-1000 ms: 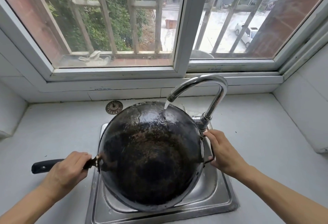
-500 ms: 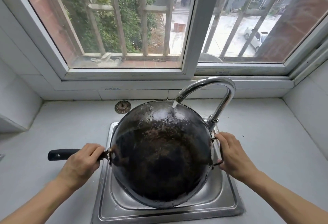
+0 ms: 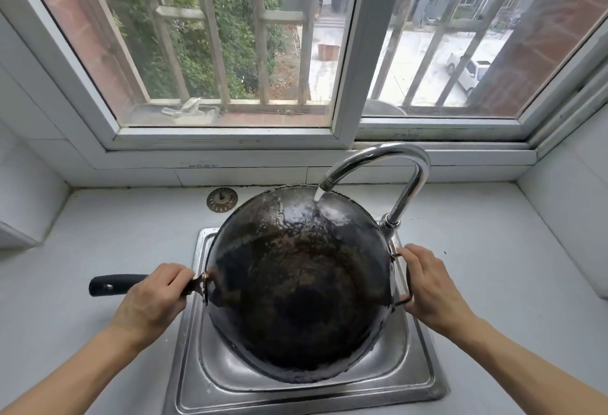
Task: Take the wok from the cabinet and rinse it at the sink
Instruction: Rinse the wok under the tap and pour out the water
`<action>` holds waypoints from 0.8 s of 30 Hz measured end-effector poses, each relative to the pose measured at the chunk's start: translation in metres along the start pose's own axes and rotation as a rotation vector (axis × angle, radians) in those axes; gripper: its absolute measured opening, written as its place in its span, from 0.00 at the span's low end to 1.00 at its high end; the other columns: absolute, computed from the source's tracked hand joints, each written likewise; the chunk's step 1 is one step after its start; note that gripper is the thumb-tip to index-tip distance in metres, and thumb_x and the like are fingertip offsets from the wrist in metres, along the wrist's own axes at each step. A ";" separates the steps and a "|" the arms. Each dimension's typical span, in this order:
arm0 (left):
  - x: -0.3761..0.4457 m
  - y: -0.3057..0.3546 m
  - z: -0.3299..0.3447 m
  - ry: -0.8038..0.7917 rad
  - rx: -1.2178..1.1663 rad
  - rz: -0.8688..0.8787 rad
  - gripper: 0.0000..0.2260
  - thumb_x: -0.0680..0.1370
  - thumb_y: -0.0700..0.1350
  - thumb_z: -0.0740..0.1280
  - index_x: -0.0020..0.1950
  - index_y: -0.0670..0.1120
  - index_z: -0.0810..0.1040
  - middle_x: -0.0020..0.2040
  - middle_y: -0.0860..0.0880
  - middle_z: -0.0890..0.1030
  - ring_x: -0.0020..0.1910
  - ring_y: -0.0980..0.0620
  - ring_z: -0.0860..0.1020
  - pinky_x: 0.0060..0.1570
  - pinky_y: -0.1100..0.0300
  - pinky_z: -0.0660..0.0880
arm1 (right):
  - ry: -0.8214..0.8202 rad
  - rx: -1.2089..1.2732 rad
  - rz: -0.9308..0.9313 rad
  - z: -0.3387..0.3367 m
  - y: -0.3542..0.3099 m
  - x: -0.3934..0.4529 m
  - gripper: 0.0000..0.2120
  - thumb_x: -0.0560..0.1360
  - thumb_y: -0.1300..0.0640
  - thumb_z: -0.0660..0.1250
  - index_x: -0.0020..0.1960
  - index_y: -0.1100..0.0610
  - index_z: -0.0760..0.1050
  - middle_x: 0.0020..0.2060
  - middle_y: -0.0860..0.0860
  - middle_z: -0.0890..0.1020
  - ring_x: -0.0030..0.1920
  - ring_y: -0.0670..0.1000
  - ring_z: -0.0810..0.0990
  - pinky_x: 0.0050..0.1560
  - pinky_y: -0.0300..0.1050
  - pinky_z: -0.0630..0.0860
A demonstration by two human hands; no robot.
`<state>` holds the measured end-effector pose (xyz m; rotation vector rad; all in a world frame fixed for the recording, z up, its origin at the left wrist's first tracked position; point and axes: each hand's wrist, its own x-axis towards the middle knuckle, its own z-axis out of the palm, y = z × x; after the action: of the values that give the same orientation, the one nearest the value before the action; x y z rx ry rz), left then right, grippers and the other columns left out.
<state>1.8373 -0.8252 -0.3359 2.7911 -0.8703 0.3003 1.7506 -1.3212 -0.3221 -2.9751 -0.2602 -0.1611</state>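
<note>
Sink: both hands grip wok handles, left, right.

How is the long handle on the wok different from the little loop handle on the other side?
The long handle is a straight black bar jutting out over the counter; the loop handle is a thin bare metal ring close against the wok rim. The left hand grips the long handle near the wok, leaving its black end free; the right hand curls round the loop. Both are fixed to the wok and both are being held.
</note>
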 end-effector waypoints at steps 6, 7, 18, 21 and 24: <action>0.019 0.009 0.004 -0.049 -0.015 0.037 0.11 0.69 0.41 0.58 0.48 0.43 0.76 0.45 0.48 0.77 0.42 0.44 0.78 0.27 0.53 0.77 | -0.016 -0.005 0.086 0.001 0.008 -0.021 0.50 0.48 0.62 0.81 0.67 0.63 0.66 0.61 0.57 0.71 0.58 0.60 0.72 0.56 0.48 0.69; 0.023 0.011 0.003 -0.049 -0.013 0.053 0.12 0.68 0.41 0.58 0.48 0.43 0.76 0.45 0.48 0.77 0.42 0.44 0.78 0.27 0.53 0.77 | -0.018 -0.001 0.101 0.002 0.010 -0.025 0.50 0.48 0.62 0.81 0.67 0.63 0.66 0.61 0.57 0.71 0.59 0.60 0.71 0.57 0.47 0.68; 0.062 0.031 0.006 -0.027 0.009 0.180 0.13 0.69 0.39 0.58 0.48 0.42 0.79 0.45 0.46 0.79 0.42 0.43 0.78 0.31 0.54 0.77 | 0.024 0.004 0.220 0.011 0.031 -0.052 0.48 0.45 0.65 0.79 0.65 0.65 0.67 0.59 0.61 0.72 0.59 0.61 0.71 0.58 0.49 0.67; 0.070 0.035 0.005 0.001 0.018 0.215 0.11 0.70 0.40 0.59 0.47 0.41 0.79 0.45 0.46 0.79 0.41 0.44 0.78 0.31 0.54 0.77 | 0.017 0.000 0.244 0.015 0.037 -0.057 0.48 0.45 0.66 0.79 0.65 0.65 0.68 0.59 0.61 0.73 0.59 0.62 0.72 0.57 0.50 0.68; 0.077 0.039 0.006 0.023 0.021 0.228 0.11 0.72 0.42 0.59 0.45 0.41 0.79 0.43 0.45 0.79 0.39 0.43 0.78 0.28 0.53 0.77 | 0.001 -0.002 0.272 0.018 0.041 -0.061 0.47 0.46 0.64 0.79 0.64 0.65 0.69 0.59 0.61 0.74 0.58 0.63 0.73 0.55 0.52 0.69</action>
<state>1.8771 -0.8995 -0.3171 2.7034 -1.1879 0.3772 1.7000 -1.3682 -0.3531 -2.9733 0.1459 -0.1302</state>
